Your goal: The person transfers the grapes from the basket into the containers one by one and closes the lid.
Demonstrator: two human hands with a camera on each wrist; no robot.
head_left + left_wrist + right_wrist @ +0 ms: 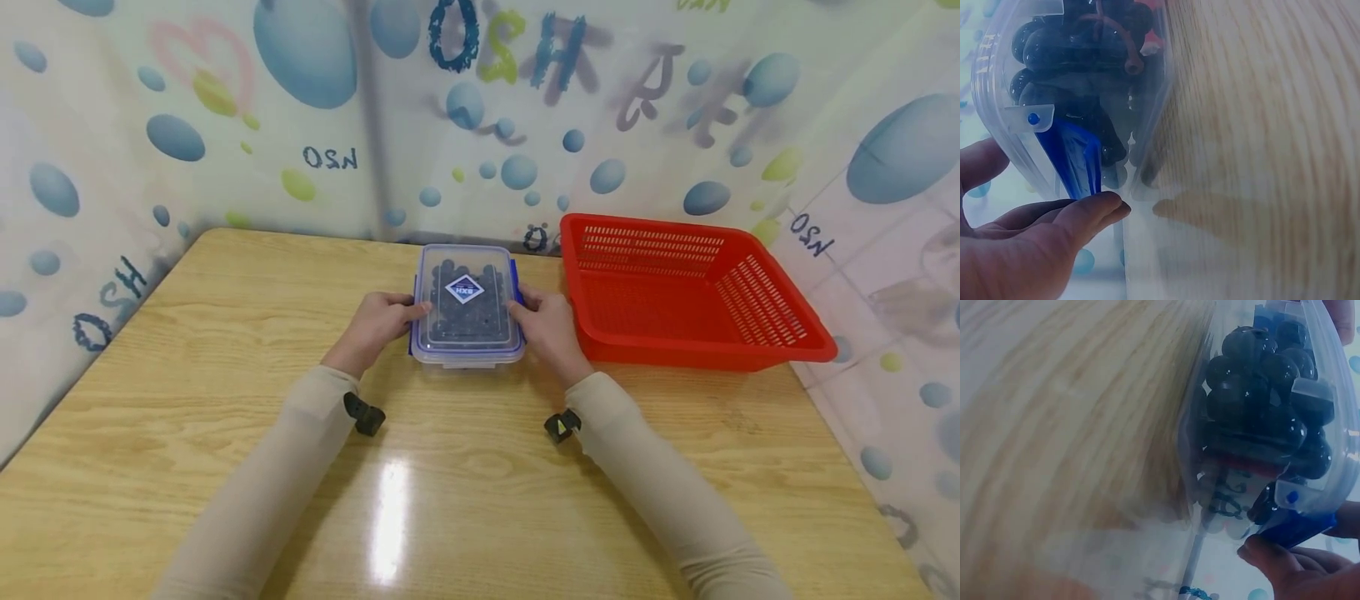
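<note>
A clear plastic food container (468,315) with a lid and a diamond label stands on the table, dark round grapes (1247,394) packed inside. My left hand (371,327) grips its left side, thumb over the lid's edge. In the left wrist view, those fingers lie against a blue latch (1075,156), which hangs out at an angle from the wall. Opposite, my right hand (553,332) holds the right side with the thumb on the lid. Its fingertips touch another blue latch (1300,530), also tilted outward. A brownish stem shows among the grapes in the left wrist view.
Just right of the container stands a red plastic basket (697,354) with slotted walls, close to my right hand. The wooden table (225,333) ends at a patterned curtain (450,175) along the back. Both wrists carry small black cameras.
</note>
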